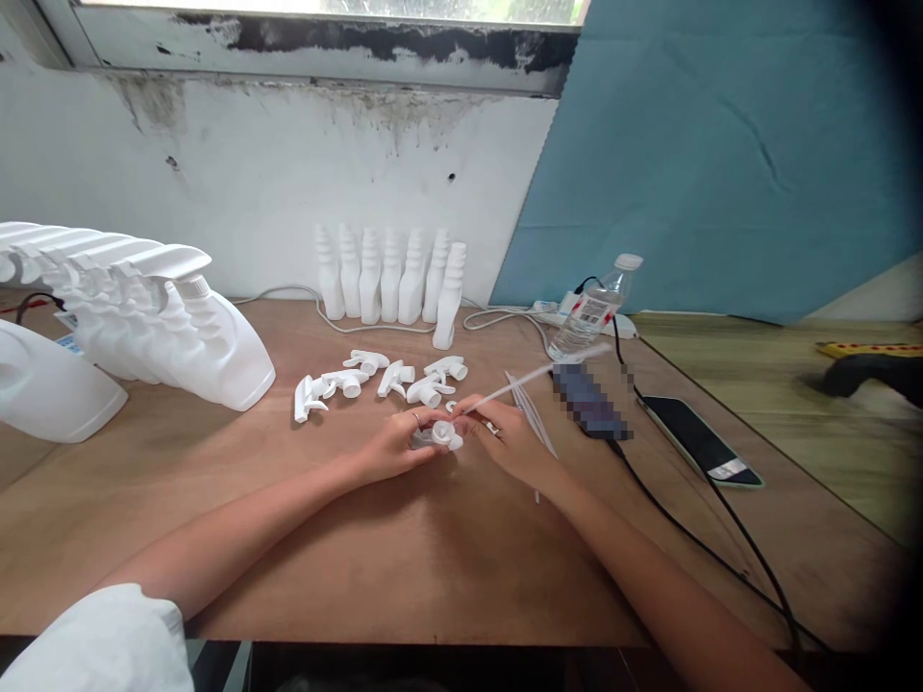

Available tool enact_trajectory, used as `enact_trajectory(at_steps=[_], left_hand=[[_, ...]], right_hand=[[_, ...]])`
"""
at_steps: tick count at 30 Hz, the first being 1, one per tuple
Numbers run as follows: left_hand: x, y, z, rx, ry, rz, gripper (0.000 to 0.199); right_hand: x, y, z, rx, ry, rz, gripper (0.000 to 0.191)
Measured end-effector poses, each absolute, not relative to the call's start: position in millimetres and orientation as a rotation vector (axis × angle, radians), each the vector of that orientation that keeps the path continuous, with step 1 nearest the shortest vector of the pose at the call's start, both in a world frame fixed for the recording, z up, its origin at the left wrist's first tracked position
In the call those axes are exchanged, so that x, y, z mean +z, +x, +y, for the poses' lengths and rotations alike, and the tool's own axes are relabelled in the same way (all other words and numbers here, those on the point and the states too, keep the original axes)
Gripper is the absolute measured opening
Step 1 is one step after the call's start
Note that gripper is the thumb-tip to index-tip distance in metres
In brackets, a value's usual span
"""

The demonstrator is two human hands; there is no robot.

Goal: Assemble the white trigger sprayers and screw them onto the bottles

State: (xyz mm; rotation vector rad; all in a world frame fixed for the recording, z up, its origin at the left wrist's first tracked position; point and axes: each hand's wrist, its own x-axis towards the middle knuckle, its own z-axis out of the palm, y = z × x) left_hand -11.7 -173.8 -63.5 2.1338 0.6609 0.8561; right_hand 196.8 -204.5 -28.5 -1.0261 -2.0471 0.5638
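Observation:
My left hand [393, 448] is closed round a white spray nozzle [442, 434] whose round collar faces up, low over the table. Close beside it on the right, my right hand [497, 431] pinches a long thin translucent tube [537, 373] near its lower end. The tube slants up to the right, past the water bottle. Several loose white spray nozzles [393, 377] lie just behind my hands. More thin tubes [530, 415] rest on the table behind and partly under my right hand.
Several small white bottles [390, 277] stand near the wall. At the left are large white spray bottles [231, 351]. A water bottle [587, 312], a blurred-out device [587, 399], a phone [699, 440] and black cables [685, 529] occupy the right side of the wooden table [324, 577].

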Motion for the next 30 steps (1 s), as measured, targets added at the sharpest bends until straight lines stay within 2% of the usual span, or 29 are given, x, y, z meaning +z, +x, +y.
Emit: enact_trajectory(at_steps=[5, 12, 18, 23, 30], left_hand=[[-64.2, -10.4, -172.4, 0.846, 2.095, 0.664, 0.034], [-67.6, -12.3, -170.6, 0.848, 2.106, 0.675, 0.035], [-67.9, -10.0, -170.9, 0.861, 2.085, 0.679, 0.034], [-65.6, -9.4, -172.5, 0.865, 2.092, 0.712, 0.034], [-67.5, -7.7, -172.0, 0.882, 2.103, 0.666, 0.036]], right_hand=[[-35.0, 185.3, -200.0, 0.382, -0.959, -2.118, 0.022], [-54.3, 183.6, -198.1, 0.320, -0.903, -2.075, 0.023], [-53.5, 181.1, -201.5, 0.634, -0.991, -1.859, 0.019], [-54.8, 190.7, -204.5, 0.831, -1.021, -1.686, 0.026], [-50.5, 185.7, -203.9, 0.566, -0.967, -1.896, 0.019]])
